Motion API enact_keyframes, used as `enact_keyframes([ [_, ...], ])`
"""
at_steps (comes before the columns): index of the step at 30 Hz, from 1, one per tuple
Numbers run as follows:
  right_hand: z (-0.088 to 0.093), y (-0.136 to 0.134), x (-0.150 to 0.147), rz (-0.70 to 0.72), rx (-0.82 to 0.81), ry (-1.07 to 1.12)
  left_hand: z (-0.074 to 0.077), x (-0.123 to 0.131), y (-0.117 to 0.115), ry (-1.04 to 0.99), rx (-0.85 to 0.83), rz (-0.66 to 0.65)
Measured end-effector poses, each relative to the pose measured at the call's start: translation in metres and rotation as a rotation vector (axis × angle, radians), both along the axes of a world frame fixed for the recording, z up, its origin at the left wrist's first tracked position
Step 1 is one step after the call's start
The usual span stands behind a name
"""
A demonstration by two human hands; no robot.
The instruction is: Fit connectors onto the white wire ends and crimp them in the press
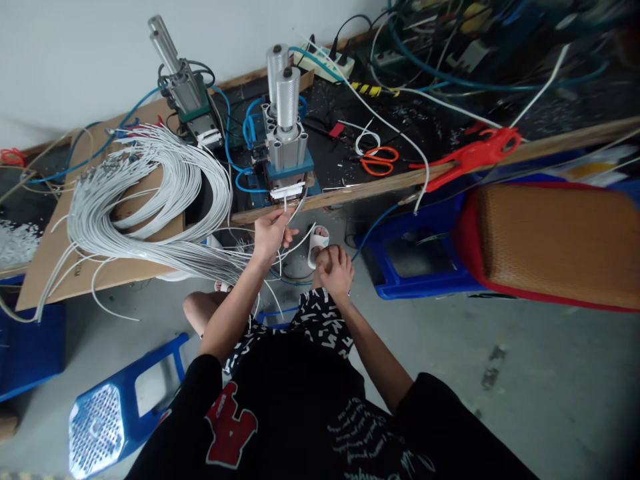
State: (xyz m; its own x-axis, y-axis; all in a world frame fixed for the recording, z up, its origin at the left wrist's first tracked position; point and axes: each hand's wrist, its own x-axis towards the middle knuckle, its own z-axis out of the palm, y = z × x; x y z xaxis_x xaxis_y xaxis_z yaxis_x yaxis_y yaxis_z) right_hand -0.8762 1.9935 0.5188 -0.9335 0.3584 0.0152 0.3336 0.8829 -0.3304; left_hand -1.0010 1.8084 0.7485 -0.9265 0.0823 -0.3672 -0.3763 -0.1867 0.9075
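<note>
My left hand [270, 236] pinches a white cable [285, 204] at the front of a small pneumatic press [287, 150]. The cable's tip reaches the white strip at the press's lower jaw; whether it sits inside cannot be made out. Resting on my right knee, my right hand [338, 273] holds nothing, its fingers laid out over the knee. To the left of the press, a thick bundle of white cables [215, 187] lies coiled on cardboard, with loose ends hanging over the table edge near my left forearm.
A second press [187, 93] stands behind the bundle. Orange-handled scissors [380, 160], a red clamp-like tool [480, 152] and a power strip [325, 63] are on the table. Blue air hoses run between. A blue stool [135, 393] and a chair with a brown seat [560, 243] flank me.
</note>
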Motion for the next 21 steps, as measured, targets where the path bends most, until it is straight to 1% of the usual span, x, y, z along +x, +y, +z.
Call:
enact_keyframes([
  [4, 0.0048, -0.0015, -0.0006, 0.001, 0.031, -0.02, -0.0001, -0.0002, -0.0007, -0.003, 0.005, -0.004],
  [8, 0.0084, -0.0022, -0.0015, -0.011, -0.011, -0.015, -0.0013, -0.0029, -0.0009, -0.009, 0.009, 0.003],
  [15, 0.0085, -0.0018, -0.0015, -0.016, -0.031, -0.001, -0.0056, -0.0054, -0.001, 0.019, 0.03, 0.008],
  [21, 0.0073, -0.0009, -0.0014, -0.001, -0.026, -0.004, -0.0032, -0.0059, -0.0009, 0.008, 0.024, 0.016],
])
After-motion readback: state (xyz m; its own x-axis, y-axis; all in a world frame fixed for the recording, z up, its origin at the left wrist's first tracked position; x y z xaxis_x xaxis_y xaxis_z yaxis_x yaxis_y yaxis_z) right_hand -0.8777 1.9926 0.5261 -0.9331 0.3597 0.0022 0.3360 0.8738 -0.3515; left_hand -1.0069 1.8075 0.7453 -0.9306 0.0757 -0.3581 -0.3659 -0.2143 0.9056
